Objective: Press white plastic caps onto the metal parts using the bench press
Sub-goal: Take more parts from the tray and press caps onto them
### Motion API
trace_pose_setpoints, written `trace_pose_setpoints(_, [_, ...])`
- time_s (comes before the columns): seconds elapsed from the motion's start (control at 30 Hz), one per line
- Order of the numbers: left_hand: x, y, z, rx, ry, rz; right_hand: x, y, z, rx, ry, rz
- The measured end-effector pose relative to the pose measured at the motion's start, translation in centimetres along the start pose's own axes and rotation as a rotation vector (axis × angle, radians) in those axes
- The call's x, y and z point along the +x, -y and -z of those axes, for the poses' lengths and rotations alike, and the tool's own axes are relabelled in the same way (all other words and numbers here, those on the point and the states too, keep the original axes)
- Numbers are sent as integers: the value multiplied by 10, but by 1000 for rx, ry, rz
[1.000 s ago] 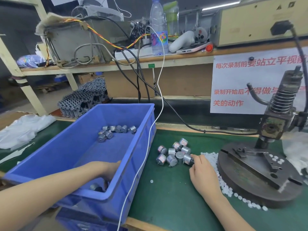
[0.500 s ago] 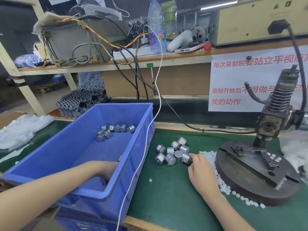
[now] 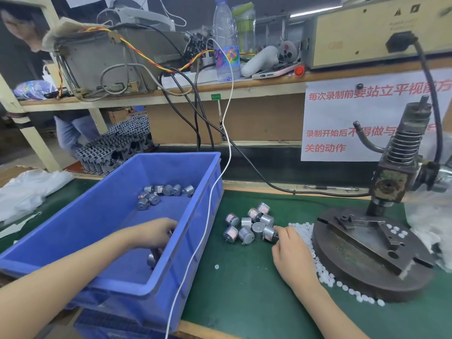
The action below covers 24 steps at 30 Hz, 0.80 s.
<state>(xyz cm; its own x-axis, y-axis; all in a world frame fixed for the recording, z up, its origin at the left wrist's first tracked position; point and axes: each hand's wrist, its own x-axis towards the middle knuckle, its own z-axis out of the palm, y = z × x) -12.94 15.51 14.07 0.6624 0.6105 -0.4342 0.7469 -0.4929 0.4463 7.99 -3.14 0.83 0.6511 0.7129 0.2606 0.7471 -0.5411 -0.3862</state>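
Blue plastic bin (image 3: 122, 286) sat at the worktop's left front edge, likely to collect pieces. The left hand (image 3: 156, 232) reached into it with fingers curled down, though whether it gripped anything could not be told. A heap of metal parts (image 3: 249, 227) lay mid-worktop just beside the white caps (image 3: 302, 228) ringing the bench press (image 3: 367, 255) at the right edge, probably to keep supplies within reach. The right hand (image 3: 293, 250) pinched the heap's nearest part. Since a second before, the left hand had gone slightly deeper; the right stayed put

Single head-worn wide-angle view, facing forward and down over bench (image 3: 244, 302); left hand (image 3: 156, 232), right hand (image 3: 291, 250) close in foreground.
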Motion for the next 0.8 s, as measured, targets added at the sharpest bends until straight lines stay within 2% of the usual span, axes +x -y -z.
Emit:
trace_pose_setpoints(0.07, [-1, 3, 11, -127, -120, -69, 0, 0, 0, 5, -3, 7])
trace_pose_setpoints(0.17, [-9, 3, 34, -318, -424, -133, 1, 0, 0, 12, -20, 15])
trace_pose_setpoints(0.27, [-24, -18, 45, -376, -555, -268, 1, -1, 0, 19, -37, 19])
trace_pose_setpoints(0.4, [-36, -67, 25, -437, -559, -386, -4, 0, 2, 36, -49, 21])
trace_pose_setpoints(0.53, [-20, -108, -32, -490, -494, -433, -12, 2, 5, 28, -35, 74])
trace_pose_setpoints(0.67, [9, -131, -100, -421, -578, -350, -19, 1, 8, 70, -59, 69])
trace_pose_setpoints(0.8, [28, -124, -155, -217, -690, -279, -26, 1, 13, 98, -202, 72])
